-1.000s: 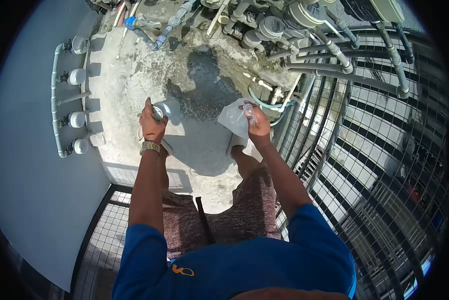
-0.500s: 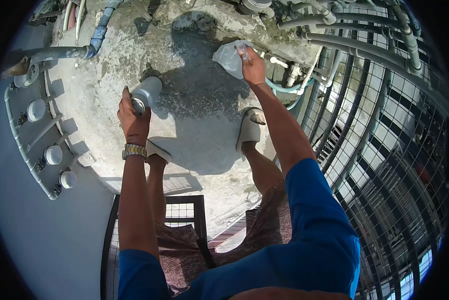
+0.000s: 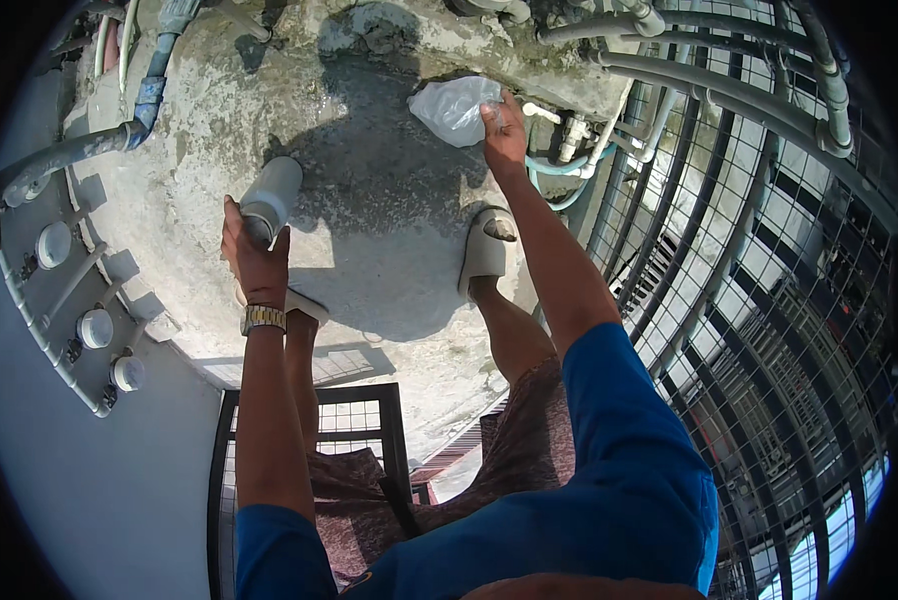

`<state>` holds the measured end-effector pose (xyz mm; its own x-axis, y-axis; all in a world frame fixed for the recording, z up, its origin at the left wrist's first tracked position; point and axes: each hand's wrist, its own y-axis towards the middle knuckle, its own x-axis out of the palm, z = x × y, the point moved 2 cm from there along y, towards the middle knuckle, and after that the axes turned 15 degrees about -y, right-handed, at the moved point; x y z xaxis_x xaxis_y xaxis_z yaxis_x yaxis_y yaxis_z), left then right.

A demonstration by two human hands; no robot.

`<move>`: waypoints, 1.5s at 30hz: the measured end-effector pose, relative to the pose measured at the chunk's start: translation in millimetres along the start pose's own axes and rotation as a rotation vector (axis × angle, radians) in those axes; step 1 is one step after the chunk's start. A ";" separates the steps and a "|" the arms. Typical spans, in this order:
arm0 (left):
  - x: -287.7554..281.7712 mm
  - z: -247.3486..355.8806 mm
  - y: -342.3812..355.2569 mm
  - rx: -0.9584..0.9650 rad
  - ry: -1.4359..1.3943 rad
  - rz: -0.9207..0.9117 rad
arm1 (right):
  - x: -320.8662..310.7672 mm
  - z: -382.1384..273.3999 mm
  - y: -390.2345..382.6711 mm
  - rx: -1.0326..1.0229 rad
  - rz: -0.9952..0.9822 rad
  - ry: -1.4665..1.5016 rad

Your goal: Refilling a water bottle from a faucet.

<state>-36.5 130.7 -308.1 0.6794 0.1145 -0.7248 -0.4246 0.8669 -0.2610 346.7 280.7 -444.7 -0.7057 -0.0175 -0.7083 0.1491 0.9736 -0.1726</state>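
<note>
In my left hand (image 3: 255, 252) is a pale grey, bottle-like cylinder (image 3: 276, 187). My fingers and thumb wrap round its narrower collared end, and the wider end points away from me. My right hand (image 3: 505, 125), farther off to the right, pinches the gathered side of a clear plastic bag (image 3: 458, 109). The bag looks puffed out and hangs to the left of my fingers; I cannot make out anything inside it. Both things are held above the rough concrete floor (image 3: 369, 265), apart from each other.
Round white-faced meters (image 3: 95, 328) and pipes line the left wall. A blue-grey pipe (image 3: 149, 105) bends at the far left. White fittings with a teal hose (image 3: 559, 168) are just beyond my right hand. A wire-mesh fence (image 3: 709, 240) stands right; a black metal frame (image 3: 394, 425) is near my legs.
The view has shifted slightly, so the surroundings sit farther left. My left hand keeps the cylinder, and my right hand keeps the bag, which now looks stretched more sideways.
</note>
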 end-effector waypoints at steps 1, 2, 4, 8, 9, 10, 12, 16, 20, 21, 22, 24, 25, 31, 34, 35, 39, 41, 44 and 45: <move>-0.5 -1.3 0.9 -0.008 -0.015 0.005 | -0.5 7.4 1.2 0.029 0.045 0.000; -0.8 -2.2 2.0 -0.006 -0.026 0.008 | -2.4 16.6 4.5 0.093 0.029 0.015; -2.7 -2.9 5.0 0.035 -0.025 0.031 | -8.0 33.8 17.5 0.243 -0.042 0.073; -5.5 -4.8 11.9 0.045 -0.030 -0.025 | -25.6 55.7 56.6 0.533 -0.037 0.284; -5.4 -5.8 13.0 0.020 -0.045 -0.047 | -30.9 57.8 65.7 0.550 -0.022 0.252; -5.6 -6.0 13.4 0.031 -0.053 -0.042 | -34.7 57.4 72.2 0.480 -0.059 0.247; -5.6 -6.7 13.0 0.030 -0.074 -0.037 | -39.8 56.7 76.9 0.490 -0.150 0.213; -6.3 -5.3 9.7 0.049 -0.053 -0.036 | -46.1 48.9 67.1 0.409 -0.145 0.138; -12.5 -3.2 9.0 0.046 0.007 -0.030 | -55.0 40.8 56.5 0.291 -0.110 -0.046; -14.3 -3.4 9.2 0.034 -0.001 -0.046 | -58.9 39.2 55.2 0.306 -0.157 0.084; -16.6 -2.9 8.6 0.072 -0.012 -0.057 | -63.3 36.8 54.3 0.311 -0.156 0.109; -21.6 -3.4 4.7 0.132 0.001 -0.049 | -76.0 30.2 51.4 0.362 -0.148 0.151; -24.5 -4.6 0.6 0.107 -0.041 -0.050 | -85.6 24.5 50.1 0.375 -0.191 0.113; -61.6 0.0 -45.3 -0.106 -0.148 -0.015 | -144.5 -81.6 3.0 0.182 -0.022 0.002; -87.4 13.5 -58.3 -0.186 -0.327 0.020 | -164.2 -171.1 -27.4 0.109 -0.104 0.056; -97.6 19.9 -57.6 -0.235 -0.398 0.059 | -163.6 -206.1 -37.2 0.076 -0.145 0.158; -140.0 63.7 -50.1 -0.341 -0.776 0.094 | -167.4 -356.6 -69.2 -0.305 -0.272 0.043; -159.1 92.7 -41.0 -0.304 -0.932 0.073 | -168.2 -428.5 -75.1 -0.558 -0.271 0.086; -183.3 127.4 -11.6 -0.216 -1.126 0.039 | -165.8 -507.2 -66.4 -0.850 -0.120 -0.020; -188.7 134.4 -3.5 -0.202 -1.147 0.004 | -162.8 -520.8 -61.2 -0.887 -0.117 -0.046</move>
<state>-82.8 171.3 -84.6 0.7766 0.5785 0.2494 -0.4455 0.7843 -0.4318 91.7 342.4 37.7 -0.6515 -0.1180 -0.7494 -0.5255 0.7826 0.3336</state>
